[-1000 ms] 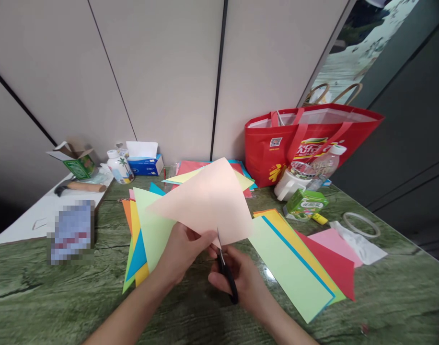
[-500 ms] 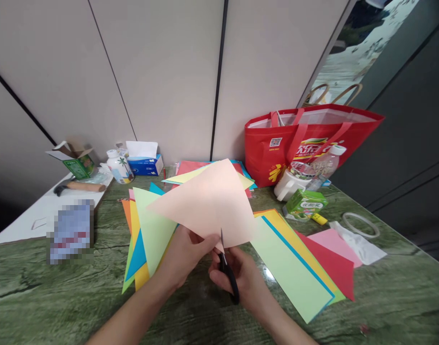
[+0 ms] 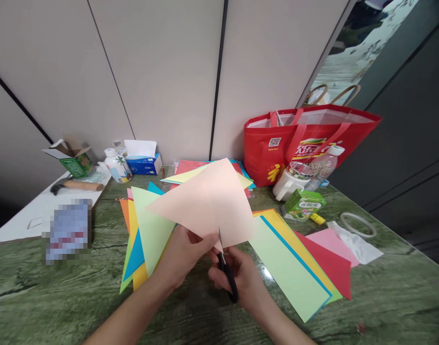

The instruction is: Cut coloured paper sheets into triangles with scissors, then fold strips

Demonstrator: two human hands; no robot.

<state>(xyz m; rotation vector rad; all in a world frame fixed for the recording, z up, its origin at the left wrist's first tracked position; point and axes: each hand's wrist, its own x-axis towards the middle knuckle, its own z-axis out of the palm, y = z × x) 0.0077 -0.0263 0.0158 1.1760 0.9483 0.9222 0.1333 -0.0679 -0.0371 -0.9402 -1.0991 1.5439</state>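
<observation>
A pale peach sheet of paper (image 3: 208,201) is held up over the table, pinched at its lower edge by my left hand (image 3: 187,251). My right hand (image 3: 241,278) grips a pair of black-handled scissors (image 3: 227,278). One blade shows against the front of the paper at its lower edge, close to my left thumb; the other blade is hidden. Left of my hands lies a fan of coloured sheets with a light green sheet (image 3: 151,225) on top. To the right, a light green strip (image 3: 284,273) rests on blue and yellow paper.
A red bag (image 3: 270,153) stands against the wall, with a white mug (image 3: 289,184), a plastic bottle (image 3: 325,167) and a green carton (image 3: 303,205) before it. At left are a hammer (image 3: 79,185), a tissue box (image 3: 144,164) and a white bottle (image 3: 118,166). A tape ring (image 3: 358,225) lies far right.
The whole view has shifted very slightly. My hands, the scissors and the peach paper hold nearly the same pose, with the blade still at the paper's lower edge.
</observation>
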